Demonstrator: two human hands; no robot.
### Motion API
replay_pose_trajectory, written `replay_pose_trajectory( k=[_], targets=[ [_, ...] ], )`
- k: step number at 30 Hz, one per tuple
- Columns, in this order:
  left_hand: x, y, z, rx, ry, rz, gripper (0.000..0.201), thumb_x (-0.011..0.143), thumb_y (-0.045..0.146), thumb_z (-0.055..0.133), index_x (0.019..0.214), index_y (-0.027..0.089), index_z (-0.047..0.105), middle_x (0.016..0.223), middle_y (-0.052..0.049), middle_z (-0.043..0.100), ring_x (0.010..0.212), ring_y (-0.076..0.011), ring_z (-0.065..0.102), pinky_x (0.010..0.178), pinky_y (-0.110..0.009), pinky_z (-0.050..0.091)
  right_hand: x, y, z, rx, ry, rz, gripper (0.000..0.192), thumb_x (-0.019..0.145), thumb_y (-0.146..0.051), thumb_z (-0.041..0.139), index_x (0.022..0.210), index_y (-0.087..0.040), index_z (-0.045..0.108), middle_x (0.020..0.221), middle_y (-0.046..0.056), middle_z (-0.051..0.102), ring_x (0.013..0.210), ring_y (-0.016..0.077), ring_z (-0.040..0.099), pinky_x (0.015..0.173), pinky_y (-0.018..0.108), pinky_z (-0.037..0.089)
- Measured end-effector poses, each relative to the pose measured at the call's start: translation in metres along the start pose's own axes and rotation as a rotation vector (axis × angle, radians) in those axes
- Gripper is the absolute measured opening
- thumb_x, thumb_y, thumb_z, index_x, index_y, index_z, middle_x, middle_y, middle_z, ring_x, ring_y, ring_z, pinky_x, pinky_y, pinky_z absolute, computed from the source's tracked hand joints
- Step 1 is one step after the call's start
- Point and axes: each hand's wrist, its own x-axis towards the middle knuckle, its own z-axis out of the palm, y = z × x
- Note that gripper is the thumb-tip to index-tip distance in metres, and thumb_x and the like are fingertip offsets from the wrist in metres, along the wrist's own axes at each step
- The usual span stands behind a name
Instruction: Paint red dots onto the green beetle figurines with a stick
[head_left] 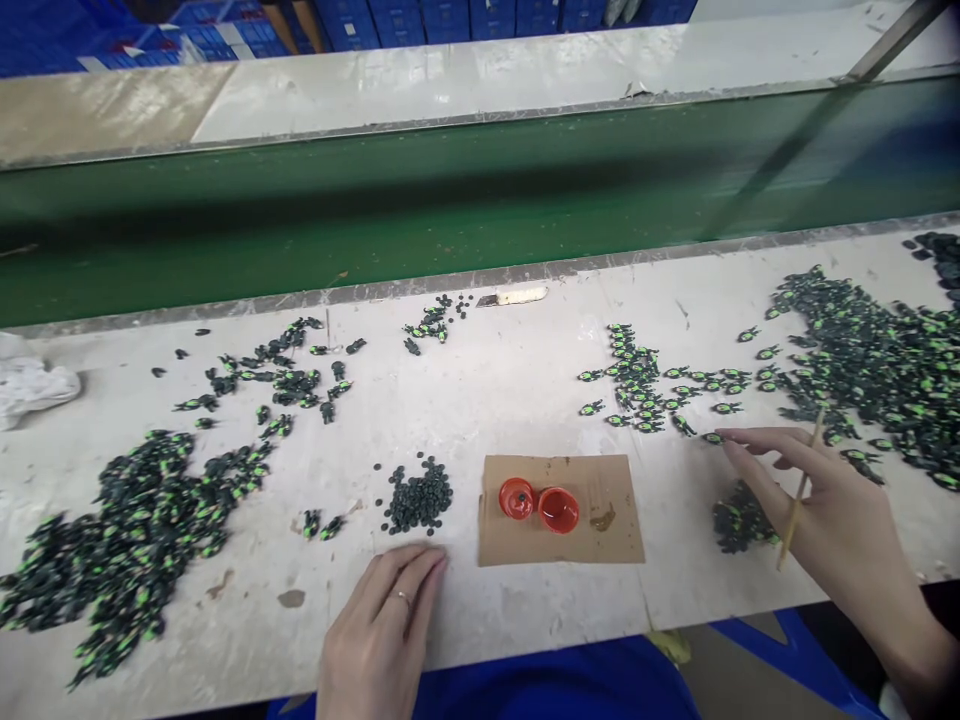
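Your left hand (382, 630) lies flat on the bench (510, 390) at its near edge, fingers pressed together and holding nothing, the fingertips just short of a small heap of dark round discs (418, 497). Your right hand (817, 510) is stretched over the right part of the bench with fingers spread; a thin wooden stick (799, 490) is held between thumb and finger, and the forefinger tip touches one green-and-black piece (712, 438) at the edge of the middle-right cluster (645, 385). A smaller dark heap (739, 522) lies just under this hand, near the near edge. Between your hands sits a brown cardboard sheet (592, 540) with two small red cups (538, 503) touching each other. Big piles cover the left near corner (127, 540) and the right end (885, 380). The bare room is in the middle of the bench, behind the cardboard. The far edge meets a green conveyor belt (450, 210); a white-handled knife (514, 297) lies there.
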Motion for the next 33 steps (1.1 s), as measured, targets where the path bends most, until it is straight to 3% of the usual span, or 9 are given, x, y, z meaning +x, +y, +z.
replay_pose_trajectory(
  k=[7, 12, 18, 24, 33],
  targets=[
    [-0.003, -0.002, -0.003, -0.026, -0.013, 0.005, 0.018, 0.104, 0.018, 0.061, 0.120, 0.023, 0.066, 0.115, -0.003, 0.070, 0.106, -0.0098, 0.072, 0.113, -0.017, 0.050, -0.003, -0.010, 0.001, 0.035, 0.007, 0.003, 0.032, 0.084, -0.058, 0.066, 0.088, -0.028, 0.078, 0.100, 0.007, 0.075, 0.091, 0.0283, 0.070, 0.041, 0.029, 0.037],
    [0.002, 0.003, -0.002, 0.009, 0.001, 0.032, 0.016, 0.103, 0.017, 0.061, 0.117, 0.021, 0.066, 0.111, -0.003, 0.073, 0.104, -0.0117, 0.073, 0.107, -0.020, 0.055, -0.003, -0.012, 0.002, 0.014, 0.038, 0.006, 0.043, 0.092, -0.065, 0.061, 0.089, -0.026, 0.077, 0.094, 0.011, 0.073, 0.087, 0.0306, 0.069, 0.057, 0.035, 0.051],
    [0.009, 0.000, -0.004, 0.098, -0.015, 0.046, 0.020, 0.104, 0.016, 0.058, 0.122, 0.018, 0.066, 0.116, -0.007, 0.076, 0.104, -0.0166, 0.077, 0.100, -0.025, 0.060, -0.004, -0.015, 0.002, 0.025, 0.038, 0.010, 0.045, 0.094, -0.067, 0.059, 0.091, -0.026, 0.077, 0.095, 0.011, 0.072, 0.089, 0.0305, 0.069, 0.064, 0.036, 0.054],
    [0.018, 0.000, -0.012, 0.102, -0.004, 0.032, 0.015, 0.104, 0.021, 0.059, 0.117, 0.021, 0.065, 0.103, -0.003, 0.080, 0.086, -0.0122, 0.080, 0.088, -0.018, 0.063, -0.006, -0.020, 0.000, 0.078, 0.016, 0.014, 0.033, 0.086, -0.058, 0.066, 0.087, -0.026, 0.077, 0.099, 0.008, 0.075, 0.092, 0.0283, 0.070, 0.060, 0.032, 0.051],
    [0.020, -0.002, -0.011, 0.142, -0.013, 0.127, 0.021, 0.104, 0.015, 0.049, 0.109, 0.022, 0.068, 0.104, -0.004, 0.082, 0.098, -0.0184, 0.081, 0.088, -0.025, 0.065, -0.009, -0.019, 0.003, 0.118, -0.010, 0.022, 0.027, 0.086, -0.052, 0.067, 0.089, -0.027, 0.079, 0.099, 0.004, 0.075, 0.092, 0.0250, 0.071, 0.062, 0.030, 0.052]
  ],
)
